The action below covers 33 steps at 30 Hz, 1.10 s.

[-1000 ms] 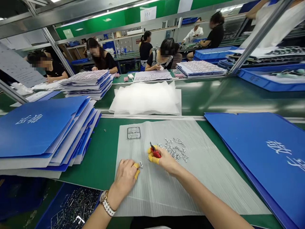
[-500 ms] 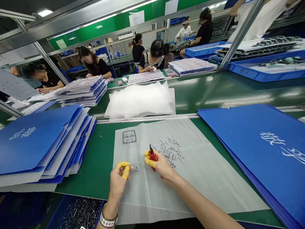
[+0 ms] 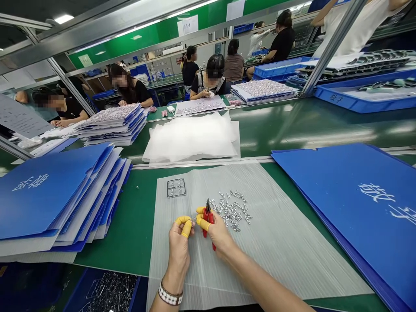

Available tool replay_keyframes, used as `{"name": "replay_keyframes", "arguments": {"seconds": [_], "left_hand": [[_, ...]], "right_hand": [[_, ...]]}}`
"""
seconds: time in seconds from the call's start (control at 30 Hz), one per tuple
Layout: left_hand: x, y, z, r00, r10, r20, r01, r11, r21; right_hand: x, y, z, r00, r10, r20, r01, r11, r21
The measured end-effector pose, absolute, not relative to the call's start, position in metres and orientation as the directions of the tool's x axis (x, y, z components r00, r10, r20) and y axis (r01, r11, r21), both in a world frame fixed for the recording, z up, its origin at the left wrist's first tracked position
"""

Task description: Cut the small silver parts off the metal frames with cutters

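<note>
My right hand [image 3: 217, 232] grips red-handled side cutters [image 3: 208, 222], with yellow finger cots on its fingers. The cutters' dark tips point up, just left of a loose pile of small silver metal parts [image 3: 230, 211]. My left hand [image 3: 179, 242] is close beside the cutters, its fingertips in yellow cots pinched together. Anything between them is hidden. All this lies on a grey ribbed plastic sheet [image 3: 276, 260], with a small metal runner frame [image 3: 176, 188] above my left hand.
Stacked blue folders [image 3: 48, 203] lie to the left, and another blue folder [image 3: 344, 203] lies to the right on the green bench [image 3: 130, 225]. White foam sheets [image 3: 191, 138] lie ahead. A blue bin of metal frames [image 3: 104, 292] sits below the bench edge. Co-workers [image 3: 208, 80] sit opposite.
My left hand has moved right and up the sheet, closer to the cutters, and now covers the spot where a small metal cluster lay. My right hand has shifted slightly upward.
</note>
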<state>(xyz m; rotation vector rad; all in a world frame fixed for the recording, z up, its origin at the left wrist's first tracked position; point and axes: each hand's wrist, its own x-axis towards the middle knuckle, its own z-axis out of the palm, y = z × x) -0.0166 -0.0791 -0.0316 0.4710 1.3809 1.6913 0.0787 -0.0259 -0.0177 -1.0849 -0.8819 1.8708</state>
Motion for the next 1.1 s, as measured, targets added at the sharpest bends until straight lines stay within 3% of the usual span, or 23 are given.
{"name": "replay_keyframes", "arguments": {"seconds": [0.3, 0.37, 0.47, 0.6, 0.73, 0.87, 0.97, 1.1], "left_hand": [[-0.014, -0.074, -0.039, -0.584, 0.801, -0.129, -0.163, 0.039, 0.986], [-0.017, -0.073, -0.039, -0.546, 0.836, -0.056, -0.022, 0.052, 0.998], [-0.035, -0.074, -0.034, -0.471, 0.882, 0.031, 0.211, 0.078, 0.974], [-0.069, -0.092, -0.028, -0.441, 0.89, 0.117, 0.418, 0.088, 0.904], [-0.078, -0.112, -0.03, -0.162, 0.958, 0.238, 0.797, -0.015, 0.604], [-0.069, -0.118, -0.04, -0.061, 0.962, 0.266, 0.917, -0.052, 0.396], [-0.068, -0.118, -0.043, -0.074, 0.955, 0.287, 0.918, -0.047, 0.393], [-0.078, -0.126, -0.041, -0.184, 0.936, 0.299, 0.843, -0.006, 0.538]], "right_hand": [[0.082, -0.023, -0.026, -0.305, 0.909, -0.284, -0.226, -0.359, -0.906], [0.089, -0.017, -0.026, -0.29, 0.934, -0.209, -0.134, -0.256, -0.957], [0.107, -0.008, -0.028, -0.259, 0.964, -0.059, 0.179, -0.012, -0.984], [0.124, -0.003, -0.035, -0.326, 0.937, 0.128, 0.536, 0.295, -0.791], [0.112, -0.012, -0.035, -0.474, 0.873, 0.112, 0.618, 0.421, -0.664], [0.085, -0.021, -0.024, -0.604, 0.797, 0.016, 0.637, 0.494, -0.592], [0.069, -0.024, -0.02, -0.679, 0.734, -0.023, 0.642, 0.578, -0.504], [0.057, -0.026, -0.02, -0.719, 0.694, -0.046, 0.659, 0.658, -0.364]]}}
